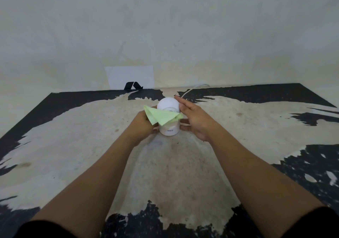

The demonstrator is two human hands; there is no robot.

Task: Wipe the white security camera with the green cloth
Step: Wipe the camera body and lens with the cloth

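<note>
Two hands close on the white security camera (168, 117), which stands upright near the middle of a worn tabletop (73, 146), nearer its far edge than the near one. The left hand (144, 123) grips the green cloth (162, 117), draped across the camera's front between dome and base. The right hand (192, 118) cups the camera's right side, fingers loosely spread, thumb at the base. A white cable (190, 90) runs from behind the camera to the far edge. A white card (130, 77) with a black mark leans on the wall (165, 26) beyond. Bare surface lies wide on both sides.
</note>
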